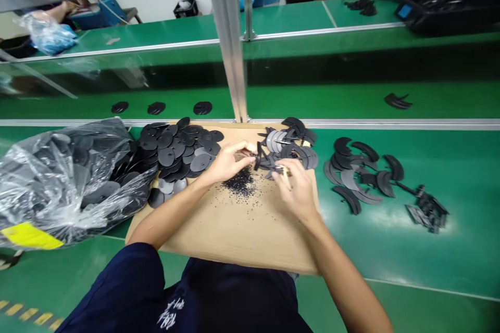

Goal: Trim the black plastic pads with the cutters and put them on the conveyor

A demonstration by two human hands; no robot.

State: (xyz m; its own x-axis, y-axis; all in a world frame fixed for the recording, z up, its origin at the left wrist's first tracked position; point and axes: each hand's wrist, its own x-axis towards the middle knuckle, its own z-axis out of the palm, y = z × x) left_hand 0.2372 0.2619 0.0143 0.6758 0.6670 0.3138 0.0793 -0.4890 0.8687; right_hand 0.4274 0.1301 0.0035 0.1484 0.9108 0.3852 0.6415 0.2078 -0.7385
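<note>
on a green worktop (449, 166), a clear plastic bag (74, 213) of black discs (100, 194) lies beside heaped discs (166, 156) on brown cardboard (234, 239). the left hand's (231, 161) grip is clamped on an upright black part (258, 156) near tiny black pellets (240, 182); the right hand's (297, 188) grip is clamped on a slim yellowish object (286, 177); curved black pieces (350, 179) lie farther right.

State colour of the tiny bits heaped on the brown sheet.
Black; the heap of tiny bits shows in the head view, the only one.
</note>
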